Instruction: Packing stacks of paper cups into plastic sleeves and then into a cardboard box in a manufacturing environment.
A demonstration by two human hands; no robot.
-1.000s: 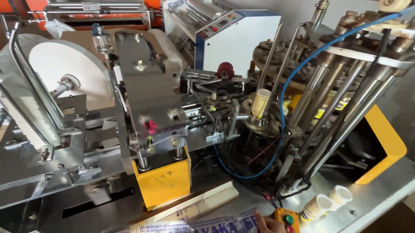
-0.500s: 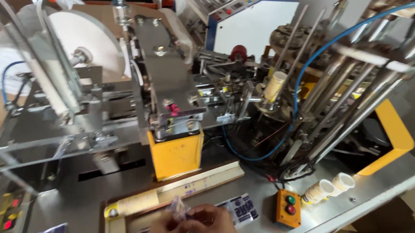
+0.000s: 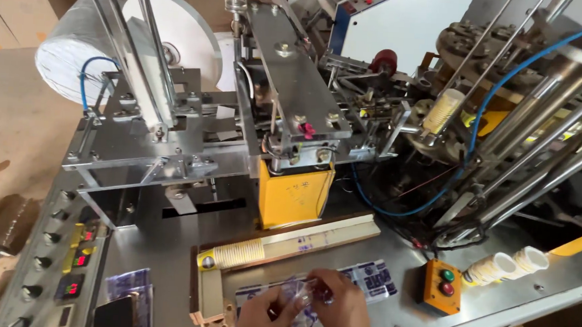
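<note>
My left hand [image 3: 260, 316] and my right hand [image 3: 344, 311] meet at the bottom centre of the head view, over the steel top of a paper cup machine [image 3: 167, 243]. Both pinch a small clear plastic wrapper [image 3: 301, 295] between their fingertips. Beneath them lies a printed blue and white plastic sheet [image 3: 371, 279]. A stack of nested paper cups [image 3: 232, 254] lies on its side in a wooden trough just beyond my left hand.
An orange button box [image 3: 443, 286] with a green and a red button sits right of my hands. Several paper cups [image 3: 506, 265] lie further right. A yellow housing [image 3: 294, 195] stands behind, a large white paper roll [image 3: 171, 34] far left, a knob panel [image 3: 54, 257] at left.
My view has shifted left across the machine. My hand has left the orange button box, and both hands have come together on the clear wrapper.
</note>
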